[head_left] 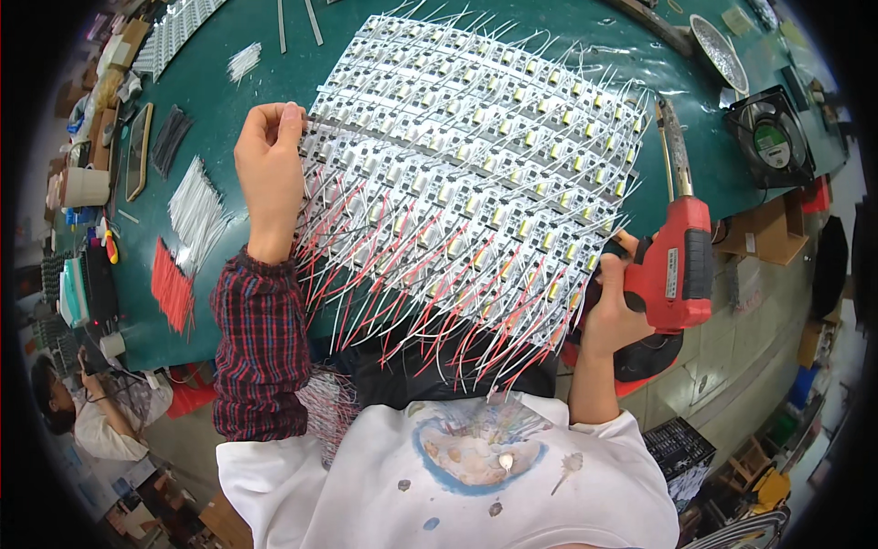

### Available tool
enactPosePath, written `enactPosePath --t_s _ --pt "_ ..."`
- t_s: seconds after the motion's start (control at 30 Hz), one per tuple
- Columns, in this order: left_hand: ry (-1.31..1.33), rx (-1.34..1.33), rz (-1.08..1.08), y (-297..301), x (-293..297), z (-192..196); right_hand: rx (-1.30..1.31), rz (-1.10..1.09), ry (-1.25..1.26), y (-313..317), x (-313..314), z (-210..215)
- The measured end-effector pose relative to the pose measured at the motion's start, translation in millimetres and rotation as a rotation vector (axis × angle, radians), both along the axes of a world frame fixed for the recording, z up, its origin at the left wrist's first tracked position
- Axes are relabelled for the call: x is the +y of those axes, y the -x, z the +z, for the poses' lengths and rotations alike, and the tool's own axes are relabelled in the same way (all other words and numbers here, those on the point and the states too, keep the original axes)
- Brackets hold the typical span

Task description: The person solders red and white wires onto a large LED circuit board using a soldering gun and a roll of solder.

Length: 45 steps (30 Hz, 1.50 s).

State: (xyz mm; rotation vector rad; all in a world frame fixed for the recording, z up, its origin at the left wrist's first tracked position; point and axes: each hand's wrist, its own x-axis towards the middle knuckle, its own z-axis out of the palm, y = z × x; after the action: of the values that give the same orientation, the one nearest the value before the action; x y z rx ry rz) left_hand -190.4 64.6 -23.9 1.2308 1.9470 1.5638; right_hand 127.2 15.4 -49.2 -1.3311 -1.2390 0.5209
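Note:
A wide panel of white circuit boards [466, 119] lies tilted in front of me, with white wires standing out of its rows. Red and white wires [430, 274] hang from its near edge. My left hand [273, 151] is closed at the panel's left edge, with thumb and finger pinched by the end of a thin dark strip that runs across the boards. Which of the two it grips I cannot tell. In my right hand [615, 306] is a red and black soldering gun [679, 261], its metal tip pointing up, right of the panel. The hand covers part of its handle.
Bundles of white wires [198, 212], red wires [172, 284] and black wires [170, 139] lie on the green table [242, 105] at left. A black fan [773, 137] and a metal dish [717, 53] stand at right. A co-worker [105, 407] sits at lower left.

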Motion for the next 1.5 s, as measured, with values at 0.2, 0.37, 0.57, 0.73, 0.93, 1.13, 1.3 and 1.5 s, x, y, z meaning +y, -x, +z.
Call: enactPosePath --t_s 0.2,0.37,0.57,0.73,0.93,1.13,1.3,1.5 --pt "0.013 0.006 0.008 1 0 -3 0.075 0.138 -0.032 -4 -4 -4" --pt "0.017 0.037 0.015 2 1 -3 0.006 0.130 -0.056 -8 -7 -10" --pt "0.107 0.044 0.013 2 -1 1 -0.057 0.113 -0.121 -8 -4 -17" --pt "0.137 0.159 0.059 -3 0 4 -0.086 0.104 -0.142 -2 -2 -12" --pt "0.200 0.405 0.078 -12 2 11 0.095 0.102 0.018 1 -9 -9" --pt "0.228 0.534 0.020 -9 -1 10 -0.059 0.152 0.001 -7 -10 -14" --pt "0.175 0.648 -0.001 -6 -7 8 -0.106 0.185 0.133 -15 -13 -16" --pt "0.138 0.726 -0.003 -8 -16 7 -0.244 0.346 0.067 -34 -13 -26"
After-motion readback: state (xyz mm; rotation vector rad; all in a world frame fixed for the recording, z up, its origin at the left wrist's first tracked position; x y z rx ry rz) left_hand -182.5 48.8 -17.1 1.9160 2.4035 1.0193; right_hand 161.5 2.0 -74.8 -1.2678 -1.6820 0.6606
